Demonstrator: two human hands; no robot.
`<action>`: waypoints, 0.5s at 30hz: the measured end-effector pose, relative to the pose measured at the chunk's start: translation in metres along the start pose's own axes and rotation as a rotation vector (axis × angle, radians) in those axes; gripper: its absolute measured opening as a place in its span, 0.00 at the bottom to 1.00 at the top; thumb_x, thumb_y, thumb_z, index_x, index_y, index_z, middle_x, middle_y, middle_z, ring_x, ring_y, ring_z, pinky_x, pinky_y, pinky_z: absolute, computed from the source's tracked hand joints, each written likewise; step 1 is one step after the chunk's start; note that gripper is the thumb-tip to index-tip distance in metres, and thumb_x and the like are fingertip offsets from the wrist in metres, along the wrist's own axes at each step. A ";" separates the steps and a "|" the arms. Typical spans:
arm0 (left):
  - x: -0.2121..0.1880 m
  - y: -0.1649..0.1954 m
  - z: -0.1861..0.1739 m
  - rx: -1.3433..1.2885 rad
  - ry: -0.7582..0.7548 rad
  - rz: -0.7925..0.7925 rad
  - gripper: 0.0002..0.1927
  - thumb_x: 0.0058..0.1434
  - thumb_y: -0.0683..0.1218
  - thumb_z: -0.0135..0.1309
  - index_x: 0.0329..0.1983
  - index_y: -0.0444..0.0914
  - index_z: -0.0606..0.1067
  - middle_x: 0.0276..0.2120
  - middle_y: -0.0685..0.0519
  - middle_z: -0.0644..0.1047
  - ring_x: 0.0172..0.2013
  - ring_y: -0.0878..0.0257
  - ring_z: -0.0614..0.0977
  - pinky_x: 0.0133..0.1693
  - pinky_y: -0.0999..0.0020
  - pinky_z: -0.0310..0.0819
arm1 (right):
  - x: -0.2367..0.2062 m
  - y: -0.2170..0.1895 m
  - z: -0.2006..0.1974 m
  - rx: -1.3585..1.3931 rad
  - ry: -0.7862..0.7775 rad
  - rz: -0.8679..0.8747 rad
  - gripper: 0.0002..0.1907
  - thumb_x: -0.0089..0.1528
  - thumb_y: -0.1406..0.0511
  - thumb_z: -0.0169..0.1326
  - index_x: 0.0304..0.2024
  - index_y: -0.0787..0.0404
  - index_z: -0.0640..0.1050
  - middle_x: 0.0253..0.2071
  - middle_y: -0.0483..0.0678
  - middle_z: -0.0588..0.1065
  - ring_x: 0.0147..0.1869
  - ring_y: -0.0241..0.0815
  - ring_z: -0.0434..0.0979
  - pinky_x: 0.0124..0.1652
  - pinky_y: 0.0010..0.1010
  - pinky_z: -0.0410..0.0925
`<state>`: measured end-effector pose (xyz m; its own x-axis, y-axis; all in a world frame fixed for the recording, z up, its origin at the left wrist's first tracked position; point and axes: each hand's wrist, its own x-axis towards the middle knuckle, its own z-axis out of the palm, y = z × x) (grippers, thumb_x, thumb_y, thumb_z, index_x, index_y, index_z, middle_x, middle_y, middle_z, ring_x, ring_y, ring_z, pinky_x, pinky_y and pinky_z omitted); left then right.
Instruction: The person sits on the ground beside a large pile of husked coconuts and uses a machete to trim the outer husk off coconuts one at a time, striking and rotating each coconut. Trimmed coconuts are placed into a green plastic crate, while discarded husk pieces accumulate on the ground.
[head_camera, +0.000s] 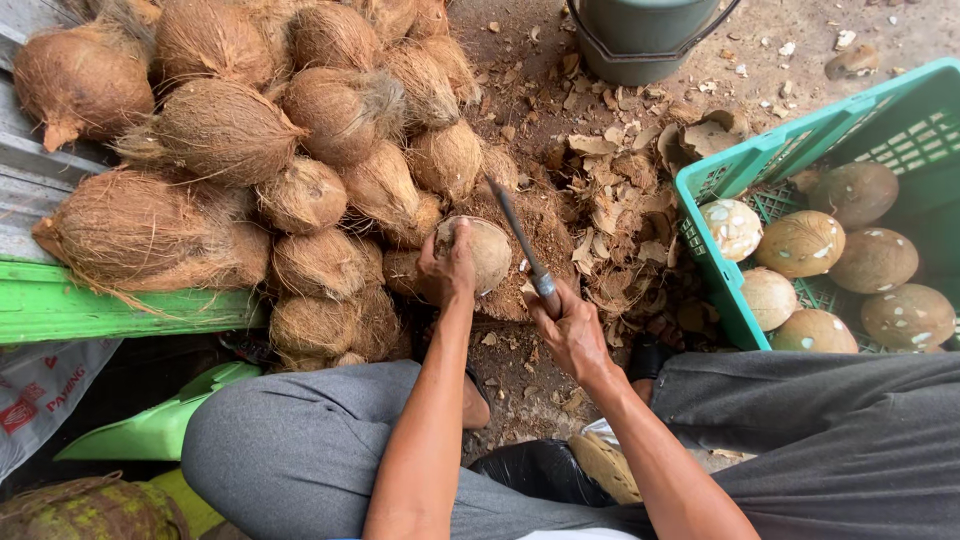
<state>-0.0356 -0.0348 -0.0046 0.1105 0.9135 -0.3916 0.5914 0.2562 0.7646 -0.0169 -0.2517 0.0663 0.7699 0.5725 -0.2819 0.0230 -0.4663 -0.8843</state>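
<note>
The left hand (447, 268) clamps a half-shelled coconut (478, 252) against the ground beside the pile (300, 140), steadying it, while the right hand (572, 335) grips a knife (522, 245), blade angled over the shell to pare it.

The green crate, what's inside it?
The green crate holds seven peeled, pale-patched coconuts. Its mesh floor shows between them; anything under them, and the part past the picture's edge, is hidden.
</note>
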 end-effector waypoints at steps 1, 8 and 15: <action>0.001 0.001 0.003 -0.057 0.029 0.028 0.40 0.49 0.69 0.61 0.60 0.44 0.74 0.59 0.46 0.75 0.55 0.52 0.79 0.55 0.50 0.74 | 0.002 0.003 0.004 -0.021 -0.054 0.103 0.11 0.68 0.59 0.49 0.40 0.60 0.76 0.22 0.47 0.72 0.23 0.39 0.69 0.26 0.39 0.67; 0.014 0.004 -0.012 0.031 -0.063 0.088 0.44 0.50 0.70 0.62 0.64 0.40 0.72 0.62 0.43 0.73 0.58 0.53 0.76 0.57 0.50 0.66 | 0.008 0.027 0.006 -0.049 -0.195 0.178 0.10 0.68 0.62 0.49 0.41 0.59 0.80 0.26 0.47 0.76 0.22 0.38 0.70 0.24 0.35 0.69; 0.027 -0.004 -0.034 0.179 -0.183 0.387 0.47 0.45 0.74 0.59 0.63 0.43 0.74 0.58 0.44 0.75 0.46 0.48 0.82 0.40 0.42 0.75 | 0.006 0.039 -0.019 -0.020 -0.272 0.179 0.09 0.64 0.61 0.50 0.37 0.56 0.80 0.26 0.42 0.77 0.23 0.35 0.72 0.24 0.35 0.71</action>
<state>-0.0626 -0.0001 -0.0012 0.4801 0.8561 -0.1913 0.6055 -0.1656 0.7784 0.0005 -0.2794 0.0367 0.5638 0.6382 -0.5242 -0.0831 -0.5877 -0.8048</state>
